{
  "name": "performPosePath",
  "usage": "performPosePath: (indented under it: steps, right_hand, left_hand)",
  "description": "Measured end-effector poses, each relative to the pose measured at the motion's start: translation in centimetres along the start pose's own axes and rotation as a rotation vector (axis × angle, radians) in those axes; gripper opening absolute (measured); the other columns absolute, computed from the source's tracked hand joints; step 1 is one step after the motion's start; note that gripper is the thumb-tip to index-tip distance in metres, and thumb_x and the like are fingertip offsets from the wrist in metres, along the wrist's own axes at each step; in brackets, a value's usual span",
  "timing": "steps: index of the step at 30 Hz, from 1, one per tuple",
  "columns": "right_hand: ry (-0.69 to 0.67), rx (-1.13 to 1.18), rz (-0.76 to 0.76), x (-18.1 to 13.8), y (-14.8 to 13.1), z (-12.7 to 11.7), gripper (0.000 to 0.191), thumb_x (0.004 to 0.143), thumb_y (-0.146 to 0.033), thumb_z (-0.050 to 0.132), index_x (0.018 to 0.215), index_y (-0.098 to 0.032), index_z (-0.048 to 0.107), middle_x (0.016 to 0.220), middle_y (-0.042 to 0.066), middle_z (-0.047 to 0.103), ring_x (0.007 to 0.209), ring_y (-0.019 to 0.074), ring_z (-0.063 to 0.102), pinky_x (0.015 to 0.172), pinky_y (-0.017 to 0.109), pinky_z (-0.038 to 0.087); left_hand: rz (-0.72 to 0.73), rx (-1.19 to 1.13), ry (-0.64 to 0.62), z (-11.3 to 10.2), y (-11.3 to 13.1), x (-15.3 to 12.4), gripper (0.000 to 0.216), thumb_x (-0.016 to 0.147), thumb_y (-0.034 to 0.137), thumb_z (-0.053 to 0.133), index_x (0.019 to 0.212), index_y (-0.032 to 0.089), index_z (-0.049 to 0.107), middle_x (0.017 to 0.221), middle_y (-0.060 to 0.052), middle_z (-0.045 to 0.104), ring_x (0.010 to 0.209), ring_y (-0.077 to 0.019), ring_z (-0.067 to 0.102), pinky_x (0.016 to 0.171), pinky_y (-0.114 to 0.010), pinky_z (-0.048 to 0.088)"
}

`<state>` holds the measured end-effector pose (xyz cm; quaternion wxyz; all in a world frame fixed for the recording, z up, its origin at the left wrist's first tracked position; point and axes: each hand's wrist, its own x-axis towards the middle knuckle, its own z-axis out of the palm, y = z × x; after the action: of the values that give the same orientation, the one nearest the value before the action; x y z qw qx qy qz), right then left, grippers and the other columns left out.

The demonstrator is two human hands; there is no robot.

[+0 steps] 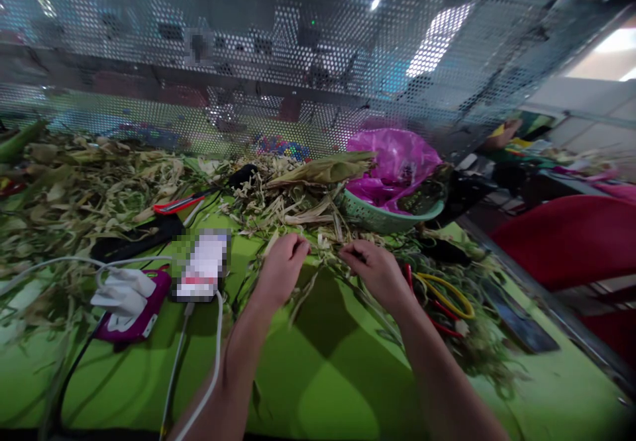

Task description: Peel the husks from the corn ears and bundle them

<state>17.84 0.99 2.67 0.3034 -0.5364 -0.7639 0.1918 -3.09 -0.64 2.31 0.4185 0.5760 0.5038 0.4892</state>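
Note:
My left hand [283, 265] and my right hand [375, 270] reach side by side into a heap of dry corn husks [293, 206] on a bright green table [322, 368]. Both hands have their fingers curled and pinched on strips of husk at the heap's front edge. A whole husked ear [325, 169] lies just beyond them. A green basket [385, 216] lined with a pink plastic bag [392, 159] stands behind my right hand.
A phone [203, 265], a white charger on a magenta power bank [132, 302] and white cables [209, 375] lie to the left. Red and yellow scissors [442, 298] lie right of my right hand. Perforated metal panel [298, 63] stands behind. More husks [74, 189] cover the left.

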Motion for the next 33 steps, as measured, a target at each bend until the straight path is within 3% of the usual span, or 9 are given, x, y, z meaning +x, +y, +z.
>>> performPosePath:
  steps: [4, 8, 15, 19, 23, 27, 33]
  right_hand:
    - [-0.034, 0.104, 0.088, 0.0, 0.2, 0.6, 0.024, 0.084, -0.036, 0.058, 0.066, -0.021, 0.056, 0.059, -0.003, 0.053, 0.057, 0.0146, 0.05, 0.056, 0.026, 0.037]
    - [-0.044, 0.399, 0.18, 0.1, -0.2, 0.8, 0.028, 0.08, -0.037, 0.063, 0.06, -0.02, 0.053, 0.055, -0.004, 0.046, 0.054, 0.0125, 0.043, 0.054, 0.025, 0.033]
    - [0.088, 1.106, 0.2, -0.3, -2.4, 0.7, 0.026, 0.066, -0.02, 0.07, 0.05, -0.017, 0.049, 0.083, 0.001, 0.058, 0.057, 0.0085, 0.04, 0.054, 0.024, 0.036]
    - [-0.006, 1.317, 0.233, -0.7, -3.1, 0.7, 0.027, 0.067, -0.025, 0.072, 0.054, -0.017, 0.05, 0.097, 0.002, 0.061, 0.051, 0.0064, 0.033, 0.047, 0.023, 0.032]
    - [-0.106, 1.354, 0.25, -0.9, -3.8, 0.8, 0.031, 0.073, -0.04, 0.072, 0.063, -0.02, 0.051, 0.075, 0.0, 0.057, 0.047, 0.0073, 0.029, 0.042, 0.022, 0.026]
    - [-0.074, 1.29, 0.273, -0.7, -4.5, 1.1, 0.034, 0.075, -0.039, 0.073, 0.063, -0.019, 0.048, 0.063, -0.003, 0.042, 0.05, 0.008, 0.031, 0.042, 0.02, 0.025]
    - [0.015, 1.205, 0.296, -0.5, -4.4, 1.7, 0.033, 0.079, -0.039, 0.069, 0.065, -0.019, 0.047, 0.062, -0.004, 0.041, 0.05, 0.007, 0.029, 0.041, 0.02, 0.02]
  left_hand:
    - [-0.078, -0.381, -0.061, 0.4, 0.3, -0.2, 0.015, 0.083, 0.024, 0.053, 0.069, 0.019, 0.055, 0.089, -0.003, 0.064, 0.08, -0.0139, 0.053, 0.075, -0.025, 0.041]
    - [-0.105, -0.671, -0.085, 0.2, 0.3, -0.3, 0.017, 0.08, 0.021, 0.056, 0.065, 0.017, 0.05, 0.091, -0.003, 0.066, 0.068, -0.0089, 0.048, 0.069, -0.022, 0.04]
    - [-0.177, -0.994, -0.155, 0.3, 0.0, -0.2, 0.015, 0.079, 0.024, 0.066, 0.073, 0.016, 0.054, 0.085, -0.004, 0.066, 0.062, -0.0065, 0.048, 0.06, -0.018, 0.039]
    - [-0.213, -1.043, -0.139, 0.4, -0.1, -0.2, 0.014, 0.078, 0.023, 0.067, 0.075, 0.016, 0.055, 0.08, -0.002, 0.063, 0.066, -0.0069, 0.051, 0.059, -0.017, 0.038]
    - [-0.236, -1.005, -0.123, 0.5, 0.3, -0.3, 0.019, 0.076, 0.025, 0.069, 0.072, 0.016, 0.053, 0.076, -0.001, 0.06, 0.063, -0.0071, 0.049, 0.057, -0.018, 0.037]
    - [-0.246, -0.897, -0.035, 0.8, 0.5, -0.1, 0.023, 0.074, 0.028, 0.069, 0.068, 0.017, 0.05, 0.072, 0.001, 0.058, 0.055, -0.006, 0.041, 0.053, -0.019, 0.033]
    - [-0.258, -0.787, 0.07, 1.1, 0.1, 0.0, 0.02, 0.073, 0.03, 0.067, 0.069, 0.017, 0.052, 0.072, 0.0, 0.058, 0.06, -0.0083, 0.045, 0.057, -0.021, 0.034]
